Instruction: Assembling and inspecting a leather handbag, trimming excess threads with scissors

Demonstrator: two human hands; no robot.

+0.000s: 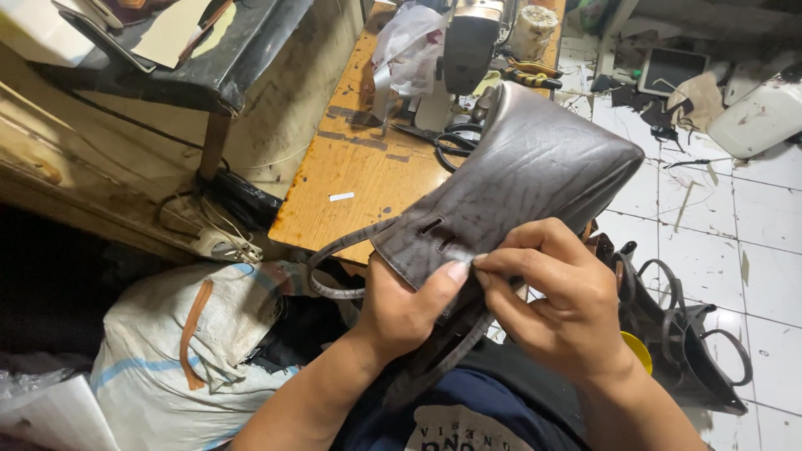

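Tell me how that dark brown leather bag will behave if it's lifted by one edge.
The dark brown leather bag would probably sag: its surface is creased and it bends over the left hand. The strap droops in a loop, so it will likely dangle. The matte grain looks grippy; the right hand pinches the edge with its fingers.

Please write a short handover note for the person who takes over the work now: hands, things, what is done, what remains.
Left hand: grip on the near edge of the brown leather bag, thumb by the two slots.
Right hand: fingertips pinch the same edge beside the left thumb.
Bag is held up above the lap, in front of the wooden table with the sewing machine.
Done: one strap passes out by the slots.
Left: the strap end hangs loose.
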